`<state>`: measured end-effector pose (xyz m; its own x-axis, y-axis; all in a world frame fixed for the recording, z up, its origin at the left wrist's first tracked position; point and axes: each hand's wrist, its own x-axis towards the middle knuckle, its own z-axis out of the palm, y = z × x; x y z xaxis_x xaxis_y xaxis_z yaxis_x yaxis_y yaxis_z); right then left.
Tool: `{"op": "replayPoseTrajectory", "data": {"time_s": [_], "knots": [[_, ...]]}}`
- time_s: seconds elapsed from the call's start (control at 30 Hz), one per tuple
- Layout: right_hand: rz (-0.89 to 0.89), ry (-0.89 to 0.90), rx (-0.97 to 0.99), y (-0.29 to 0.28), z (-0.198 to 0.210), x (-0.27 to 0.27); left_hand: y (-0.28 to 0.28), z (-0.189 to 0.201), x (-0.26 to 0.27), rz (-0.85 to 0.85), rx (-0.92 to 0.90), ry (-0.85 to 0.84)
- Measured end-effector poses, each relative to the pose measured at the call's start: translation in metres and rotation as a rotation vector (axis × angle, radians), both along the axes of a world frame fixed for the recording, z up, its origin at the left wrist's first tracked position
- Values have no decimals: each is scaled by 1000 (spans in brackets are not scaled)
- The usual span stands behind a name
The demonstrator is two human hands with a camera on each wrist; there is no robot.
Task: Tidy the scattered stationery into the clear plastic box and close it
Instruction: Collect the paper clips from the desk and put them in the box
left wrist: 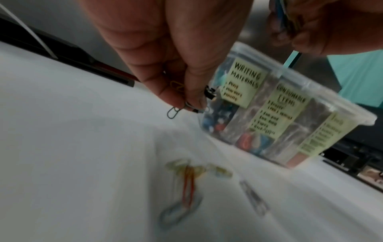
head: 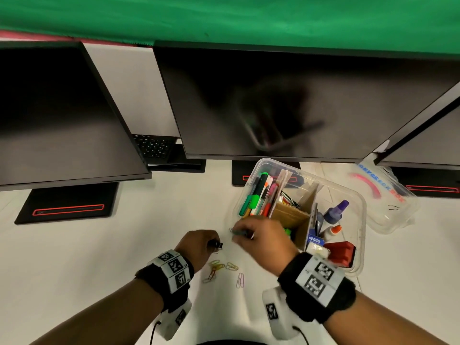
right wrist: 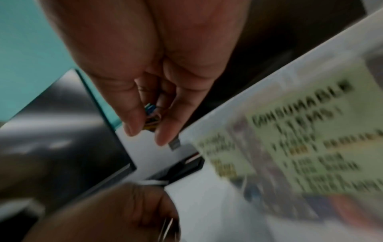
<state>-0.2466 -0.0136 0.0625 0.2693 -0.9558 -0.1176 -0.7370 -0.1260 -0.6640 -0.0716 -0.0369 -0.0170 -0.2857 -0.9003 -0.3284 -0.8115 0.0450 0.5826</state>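
Note:
The clear plastic box (head: 358,202) stands open on the white table, divided by cardboard, with markers, glue bottles and a red stamp inside. My left hand (head: 199,245) pinches a black binder clip (left wrist: 209,94) and a few paper clips (left wrist: 173,113) just above the table. My right hand (head: 261,237) hovers by the box's near left corner, gripping a small bunch of coloured clips (right wrist: 152,114). Several loose paper clips (head: 219,268) lie on the table below both hands. Yellow labels (left wrist: 241,85) are stuck to the box's side.
The box's clear lid (head: 388,200) lies on the table to the right of the box. Three dark monitors (head: 286,103) on black stands (head: 67,202) line the back of the table. A keyboard (head: 154,146) sits behind them.

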Motion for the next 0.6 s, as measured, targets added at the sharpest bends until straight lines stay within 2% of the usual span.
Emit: {"op": "replayPoseTrajectory", "data": {"time_s": [0.17,0.3,0.37,0.47,0.6], "knots": [[-431,-321,-20,-40,30,-48,-12,33,-9,63,-68,141],[-651,-241,-22,-68,21,-85,-14,57,-19,138,-68,270],[-654,-131,46,-76,10,-94,-13,67,-25,166,-73,319],[-533,116,178,-78,2,-96,-13,78,-36,172,-92,349],[-424,194,167,-64,12,-99,-15,87,-52,158,-138,349]]}}
